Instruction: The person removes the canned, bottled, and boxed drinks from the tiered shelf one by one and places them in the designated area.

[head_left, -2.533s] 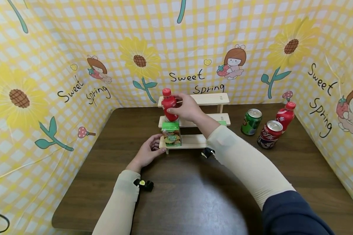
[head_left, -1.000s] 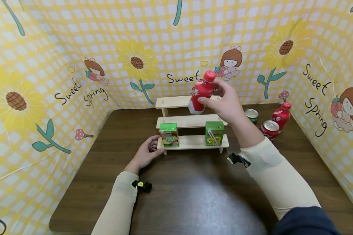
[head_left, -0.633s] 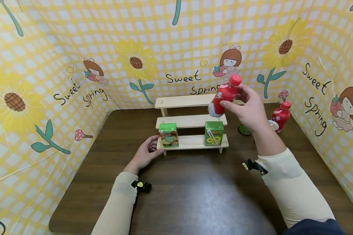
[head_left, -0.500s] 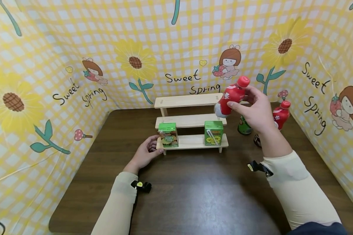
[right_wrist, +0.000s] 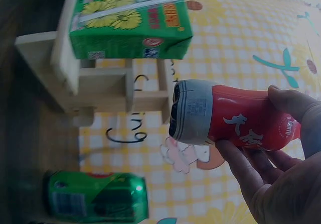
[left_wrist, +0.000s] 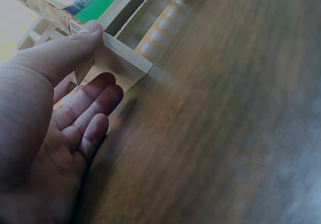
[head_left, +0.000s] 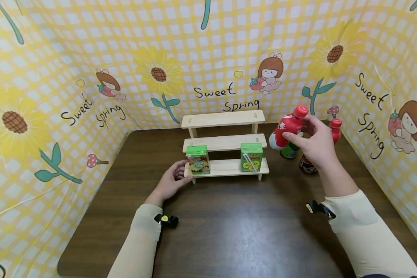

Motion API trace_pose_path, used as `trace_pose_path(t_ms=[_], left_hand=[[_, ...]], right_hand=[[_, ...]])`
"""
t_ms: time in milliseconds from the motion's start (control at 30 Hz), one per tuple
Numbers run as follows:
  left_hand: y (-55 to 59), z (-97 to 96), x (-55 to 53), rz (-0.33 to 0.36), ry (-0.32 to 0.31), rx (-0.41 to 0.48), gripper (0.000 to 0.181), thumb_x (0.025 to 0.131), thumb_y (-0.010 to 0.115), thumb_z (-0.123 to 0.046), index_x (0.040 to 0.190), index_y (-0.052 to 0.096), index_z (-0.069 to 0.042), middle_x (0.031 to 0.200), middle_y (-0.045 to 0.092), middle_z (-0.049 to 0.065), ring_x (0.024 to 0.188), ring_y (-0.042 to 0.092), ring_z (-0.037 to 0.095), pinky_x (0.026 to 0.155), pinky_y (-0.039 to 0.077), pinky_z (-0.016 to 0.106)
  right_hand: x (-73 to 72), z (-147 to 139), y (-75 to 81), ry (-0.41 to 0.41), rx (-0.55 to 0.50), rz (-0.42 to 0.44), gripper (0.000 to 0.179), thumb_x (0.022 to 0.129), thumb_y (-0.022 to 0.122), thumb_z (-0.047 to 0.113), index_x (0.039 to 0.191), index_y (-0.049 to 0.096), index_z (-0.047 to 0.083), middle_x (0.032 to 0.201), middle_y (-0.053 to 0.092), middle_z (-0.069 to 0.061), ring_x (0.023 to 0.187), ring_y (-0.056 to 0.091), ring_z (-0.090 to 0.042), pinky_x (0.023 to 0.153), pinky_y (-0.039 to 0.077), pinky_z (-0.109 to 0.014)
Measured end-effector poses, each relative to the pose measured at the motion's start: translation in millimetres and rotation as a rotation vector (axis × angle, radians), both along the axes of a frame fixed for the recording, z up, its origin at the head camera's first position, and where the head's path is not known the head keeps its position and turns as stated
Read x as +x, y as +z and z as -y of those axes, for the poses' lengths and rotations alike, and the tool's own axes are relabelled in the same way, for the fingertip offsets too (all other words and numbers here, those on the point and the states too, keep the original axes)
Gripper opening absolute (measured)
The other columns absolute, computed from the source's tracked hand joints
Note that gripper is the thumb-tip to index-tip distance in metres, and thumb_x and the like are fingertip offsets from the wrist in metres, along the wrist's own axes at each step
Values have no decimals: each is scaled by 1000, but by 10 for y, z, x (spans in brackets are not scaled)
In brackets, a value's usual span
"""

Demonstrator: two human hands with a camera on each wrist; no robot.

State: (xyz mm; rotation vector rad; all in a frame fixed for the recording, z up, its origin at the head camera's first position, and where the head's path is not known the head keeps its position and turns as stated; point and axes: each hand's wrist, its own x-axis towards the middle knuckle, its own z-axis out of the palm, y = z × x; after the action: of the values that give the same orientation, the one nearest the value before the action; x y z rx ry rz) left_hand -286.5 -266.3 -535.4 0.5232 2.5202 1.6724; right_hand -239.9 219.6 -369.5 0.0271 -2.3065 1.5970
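My right hand (head_left: 319, 144) holds a red plastic drink bottle (head_left: 287, 127) in the air, right of the wooden shelf. Tilted, its cap points up and right in the head view. Thumb and fingers wrap its upper body in the right wrist view. At the left end of the three-step wooden shelf (head_left: 226, 166), my left hand (head_left: 172, 181) grips the lowest board. Its thumb (left_wrist: 85, 35) lies on the board's edge, the other fingers curled below. A green juice box (head_left: 199, 159) stands at that step's left; another green box with a straw (head_left: 251, 157) stands at its right.
Beyond the right hand stand a green can (head_left: 289, 151), a dark red can (head_left: 307, 166) and a second red bottle (head_left: 336, 131), all partly hidden. A yellow checked cloth (head_left: 208, 58) rises behind and beside the brown table (head_left: 222, 231).
My right hand has lifted the red bottle off the shelf's left side and carried it right, tilting it, then lowered it slightly near the cans. My left hand has stayed at the shelf.
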Motion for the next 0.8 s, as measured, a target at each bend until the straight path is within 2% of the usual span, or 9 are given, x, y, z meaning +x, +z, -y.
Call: trace_pose_path(t_ms=[200,467,667,800], left_hand=[[17,1,10,5,0,-3,67,96,80,-19,153,47,-11,125,68,15,104,64,29,85,51,27],[13,-2,15,16,-6,14,67,96,79,-17,154,46,-11,127,67,17,105,63,31,85,51,27],[20,-11,11,32,-2,17,69,97,78,-13,156,44,-11,129,67,18,105,62,33,84,51,29],[56,-27,20,44,1,13,68,96,78,-9,155,44,-6,127,67,20,104,62,35,84,51,29]], right_hand=[[34,-86,-160,-2,37,33,65,91,85,35,145,58,11,132,64,-10,112,60,-18,83,49,-21],[94,-138,-388,25,135,57,65,95,80,35,148,54,7,134,65,-18,115,60,-29,87,45,-26],[90,-143,-539,34,155,31,62,94,81,31,144,56,4,128,68,-20,104,62,-31,77,48,-21],[69,-153,-637,42,170,33,62,94,82,28,144,56,1,126,68,-22,102,63,-34,74,48,-20]])
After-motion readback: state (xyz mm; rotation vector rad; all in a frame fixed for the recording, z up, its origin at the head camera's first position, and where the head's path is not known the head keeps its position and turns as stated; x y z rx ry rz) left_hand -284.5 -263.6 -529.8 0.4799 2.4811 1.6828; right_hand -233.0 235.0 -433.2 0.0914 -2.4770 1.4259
